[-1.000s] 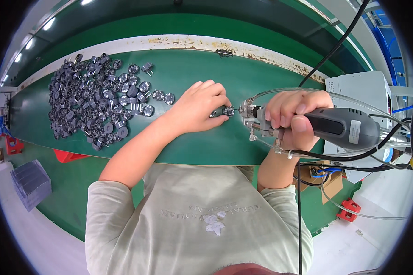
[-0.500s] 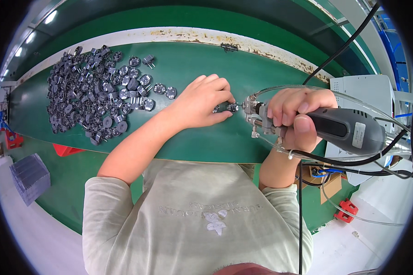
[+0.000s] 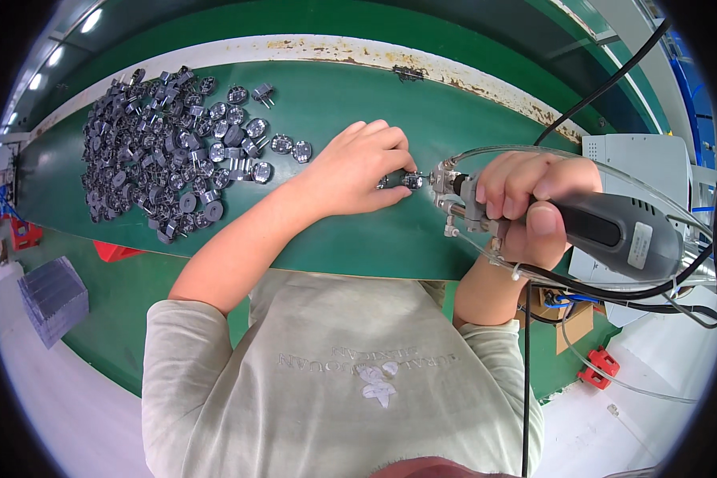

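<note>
On the green bench my left hand [image 3: 358, 171] is closed. Its thumb and fingertips pinch a small dark plug part [image 3: 412, 181], partly hidden by the fingers. My right hand [image 3: 534, 203] wraps round a grey and black electric screwdriver [image 3: 633, 231], held lying sideways. A metal nozzle head [image 3: 448, 183] with clear tubes sits at the tool's front end, close to the pinched part. Whether the bit touches the part is too small to tell. Two loose plug parts [image 3: 291, 147] lie just left of my left hand.
A large heap of dark plug parts [image 3: 147, 151], some with metal pins, covers the bench's left. A white metal box [image 3: 637, 151] stands at the right. Black cable [image 3: 605, 88] and clear tubing run to the screwdriver. A rusty white rail [image 3: 327, 48] borders the far edge.
The view has shifted a little. My hands keep the same grips on the plug part and screwdriver, and the nozzle stays close to the part.
</note>
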Motion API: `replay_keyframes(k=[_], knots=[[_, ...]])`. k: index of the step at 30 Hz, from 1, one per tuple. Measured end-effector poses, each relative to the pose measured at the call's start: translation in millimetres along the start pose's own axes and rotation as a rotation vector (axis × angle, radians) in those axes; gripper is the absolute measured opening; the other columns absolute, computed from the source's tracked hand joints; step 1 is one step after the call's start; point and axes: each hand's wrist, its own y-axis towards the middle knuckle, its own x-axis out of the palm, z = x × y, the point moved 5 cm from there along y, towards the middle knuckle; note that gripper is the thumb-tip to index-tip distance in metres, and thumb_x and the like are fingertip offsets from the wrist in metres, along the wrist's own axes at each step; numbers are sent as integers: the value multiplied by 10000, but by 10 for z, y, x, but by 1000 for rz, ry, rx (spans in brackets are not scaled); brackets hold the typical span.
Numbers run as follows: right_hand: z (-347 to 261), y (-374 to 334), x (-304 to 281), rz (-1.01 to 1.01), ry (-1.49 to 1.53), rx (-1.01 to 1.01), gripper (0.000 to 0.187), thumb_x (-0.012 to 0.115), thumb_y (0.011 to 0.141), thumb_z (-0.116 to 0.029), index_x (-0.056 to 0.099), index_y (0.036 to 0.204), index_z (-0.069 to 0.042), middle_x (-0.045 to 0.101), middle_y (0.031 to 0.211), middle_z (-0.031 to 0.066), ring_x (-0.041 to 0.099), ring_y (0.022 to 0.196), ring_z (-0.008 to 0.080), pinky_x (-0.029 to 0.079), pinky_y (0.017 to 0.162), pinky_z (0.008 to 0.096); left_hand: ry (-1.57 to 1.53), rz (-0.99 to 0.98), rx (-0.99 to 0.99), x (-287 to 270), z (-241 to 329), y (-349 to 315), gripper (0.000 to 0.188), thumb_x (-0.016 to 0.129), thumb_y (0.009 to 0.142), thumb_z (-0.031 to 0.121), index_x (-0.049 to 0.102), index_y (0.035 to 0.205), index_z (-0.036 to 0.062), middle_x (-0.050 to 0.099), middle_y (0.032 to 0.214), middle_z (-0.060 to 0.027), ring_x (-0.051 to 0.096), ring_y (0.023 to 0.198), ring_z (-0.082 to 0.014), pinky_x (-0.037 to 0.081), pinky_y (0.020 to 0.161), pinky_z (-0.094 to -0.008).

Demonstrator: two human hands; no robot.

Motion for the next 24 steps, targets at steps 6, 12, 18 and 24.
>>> replay_keyframes(k=[6,12,18,24], knots=[[52,-35,49,-45,-26,-7,288,771,820,-17,503,927,-24,590,666,59,544,539,138,487,521,293,6,-7,19,7,17,13,266,806,764,225,708,977,100,586,960,-36,567,939,-259,434,814,-384],[54,-62,158,-34,-220,189,283,766,714,80,548,863,-21,645,694,58,543,571,92,436,529,233,19,-17,21,-9,9,10,230,805,771,246,720,924,97,610,933,-29,581,952,-250,432,807,-377],[-36,-29,89,27,100,42,318,824,796,-11,531,917,-34,606,703,82,572,567,192,495,524,328,-18,2,13,0,5,16,251,805,771,255,707,954,112,606,980,-34,577,974,-256,437,844,-387],[-337,38,37,-122,3,-36,276,670,903,-273,497,965,-66,546,652,51,532,492,186,489,500,374,-46,28,-13,-21,-14,-3,294,787,764,222,722,1026,105,592,983,-39,575,984,-256,441,886,-388]])
